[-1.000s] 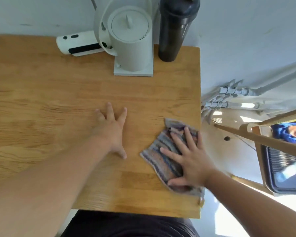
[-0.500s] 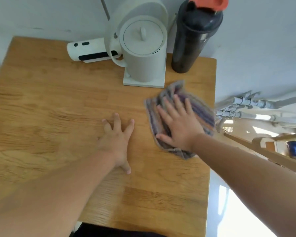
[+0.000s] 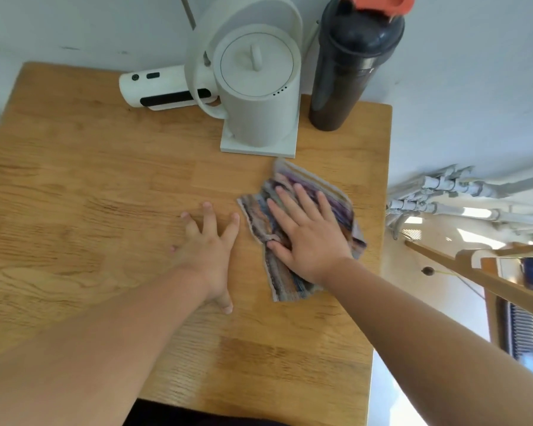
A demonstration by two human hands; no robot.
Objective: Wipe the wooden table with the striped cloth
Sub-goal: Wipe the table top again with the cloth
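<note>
The wooden table (image 3: 105, 186) fills most of the view. A crumpled striped cloth (image 3: 260, 222), purple, blue and orange, lies on its right half, just in front of the kettle base. My right hand (image 3: 305, 238) presses flat on the cloth with fingers spread, palm down, covering its middle. My left hand (image 3: 210, 256) rests flat on bare wood just left of the cloth, fingers apart, holding nothing.
A white kettle (image 3: 259, 96) on its square base stands at the back, with a black bottle (image 3: 345, 72) with an orange cap to its right and a white cylindrical device (image 3: 163, 90) to its left. The table's right edge drops off beside white pipes (image 3: 443, 195).
My right hand slid the cloth from the front right edge up toward the kettle, then back a little toward me and the middle. My left hand stayed flat in place.
</note>
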